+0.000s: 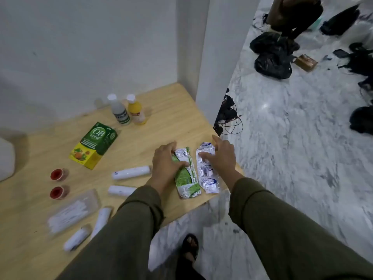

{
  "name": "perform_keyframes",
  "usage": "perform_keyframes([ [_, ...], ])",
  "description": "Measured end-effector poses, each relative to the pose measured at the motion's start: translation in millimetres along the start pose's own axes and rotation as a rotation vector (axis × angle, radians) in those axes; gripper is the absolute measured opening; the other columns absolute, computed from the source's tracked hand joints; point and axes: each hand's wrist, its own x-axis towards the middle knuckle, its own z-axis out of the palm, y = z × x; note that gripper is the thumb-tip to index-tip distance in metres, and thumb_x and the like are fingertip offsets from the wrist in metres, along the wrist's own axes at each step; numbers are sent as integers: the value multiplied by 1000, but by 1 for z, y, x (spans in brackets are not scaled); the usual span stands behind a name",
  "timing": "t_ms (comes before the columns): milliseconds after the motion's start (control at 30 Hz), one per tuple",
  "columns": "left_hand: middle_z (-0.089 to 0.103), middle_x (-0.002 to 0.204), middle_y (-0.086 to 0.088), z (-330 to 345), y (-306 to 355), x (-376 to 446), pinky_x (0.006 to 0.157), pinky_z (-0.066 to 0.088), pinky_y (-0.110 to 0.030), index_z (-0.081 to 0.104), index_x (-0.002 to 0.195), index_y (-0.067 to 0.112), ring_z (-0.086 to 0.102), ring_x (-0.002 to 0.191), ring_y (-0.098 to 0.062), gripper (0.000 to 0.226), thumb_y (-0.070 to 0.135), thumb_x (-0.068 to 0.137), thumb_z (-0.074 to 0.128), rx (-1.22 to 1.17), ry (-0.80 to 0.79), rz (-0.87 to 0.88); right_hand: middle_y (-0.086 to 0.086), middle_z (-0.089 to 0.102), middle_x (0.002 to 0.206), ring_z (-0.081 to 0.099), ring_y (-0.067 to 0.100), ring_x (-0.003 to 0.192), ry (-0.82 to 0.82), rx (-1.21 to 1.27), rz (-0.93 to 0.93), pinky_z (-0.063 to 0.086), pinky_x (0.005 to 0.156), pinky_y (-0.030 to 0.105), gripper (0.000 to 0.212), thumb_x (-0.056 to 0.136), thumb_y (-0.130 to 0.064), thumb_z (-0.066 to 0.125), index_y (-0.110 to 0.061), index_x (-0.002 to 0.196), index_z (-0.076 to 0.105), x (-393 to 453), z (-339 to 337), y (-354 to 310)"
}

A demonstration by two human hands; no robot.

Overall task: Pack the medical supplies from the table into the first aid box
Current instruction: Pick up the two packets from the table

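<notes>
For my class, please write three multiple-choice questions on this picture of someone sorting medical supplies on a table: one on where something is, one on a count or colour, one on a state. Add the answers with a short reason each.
1. Where do the two bottles stand?
A. At the table's far edge, near the wall
B. At the near edge
C. On the floor

2. How many small red-topped pots are on the table?
A. One
B. Two
C. Four

3. What is the left hand doing?
A. Hanging off the table
B. Pressing on the green and white sachet strip
C. Lifting the green box

Answers:
1 A: the clear bottle and yellow bottle stand side by side by the wall.
2 B: one red pot sits just beyond the other red pot.
3 B: the left hand has its fingers on the sachet strip, which lies flat; the green box lies untouched.
</notes>
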Motion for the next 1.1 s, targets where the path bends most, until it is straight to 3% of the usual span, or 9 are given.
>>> perform_keyframes([
  [133, 58, 107, -6, -1, 1, 1, 84, 42, -32, 61, 117, 18, 51, 102, -23, 62, 31, 61, 86, -48, 11, -15, 12, 53, 122, 40, 27, 122, 13, -21, 32, 41, 96, 41, 64, 77, -43, 72, -25, 134, 48, 1, 2, 2],
  [267, 58, 89, -2, -2, 5, 1, 73, 37, -27, 70, 92, 15, 53, 87, -18, 21, 21, 74, 78, -154, 55, -21, 5, 54, 89, 46, 27, 112, 24, 68, 28, 41, 86, 33, 37, 81, -34, 69, -25, 118, 65, -1, -2, 0],
  [367, 67, 89, -5, -2, 8, 7, 73, 40, -26, 71, 82, 17, 59, 84, -19, 6, 22, 79, 73, -267, 81, -71, -5, 59, 68, 58, 27, 96, 66, 228, 45, 40, 71, 21, 19, 84, -25, 67, -20, 100, 75, -4, -9, 0],
  [500, 69, 86, -4, -5, 29, 19, 72, 39, -26, 73, 82, 18, 59, 82, -19, 8, 25, 80, 72, -337, 72, -59, -3, 71, 80, 49, 1, 63, 156, 275, 50, 33, 58, -4, 21, 89, -25, 61, -15, 102, 75, -9, -34, -6],
  [567, 70, 91, -4, -7, 47, 27, 72, 38, -25, 73, 81, 20, 60, 85, -18, 5, 25, 82, 70, -352, 40, -14, -4, 66, 79, 48, 0, 62, 202, 283, 79, 33, 58, -1, 24, 91, -28, 59, -15, 106, 73, -11, -49, -5],
  [700, 69, 97, -3, -10, 98, 43, 73, 34, -22, 73, 83, 19, 56, 87, -14, 7, 22, 85, 67, -354, -8, 120, 8, 68, 103, 59, 17, 90, 322, 339, 173, 33, 67, 20, 26, 91, -35, 58, -20, 106, 73, -12, -86, -2],
  [867, 65, 100, 1, -7, 165, 61, 79, 35, -19, 75, 92, 17, 53, 90, -8, 12, 20, 86, 65, -371, -66, 320, 4, 70, 105, 61, 19, 95, 504, 386, 227, 35, 72, 22, 23, 92, -31, 56, -23, 101, 74, -4, -133, 12],
  [967, 67, 104, 2, 9, 188, 75, 85, 36, -17, 75, 94, 19, 56, 96, -10, 13, 21, 86, 66, -345, -111, 368, 4, 68, 105, 53, 13, 86, 556, 383, 276, 33, 71, 21, 22, 93, -29, 54, -24, 103, 74, 7, -146, 26],
  [1100, 70, 107, 1, 49, 197, 97, 78, 33, -7, 75, 98, 18, 57, 94, -6, 15, 21, 86, 65, -277, -189, 380, 3, 71, 107, 62, 16, 97, 560, 407, 318, 36, 72, 21, 22, 93, -29, 54, -23, 102, 74, 31, -143, 57],
])
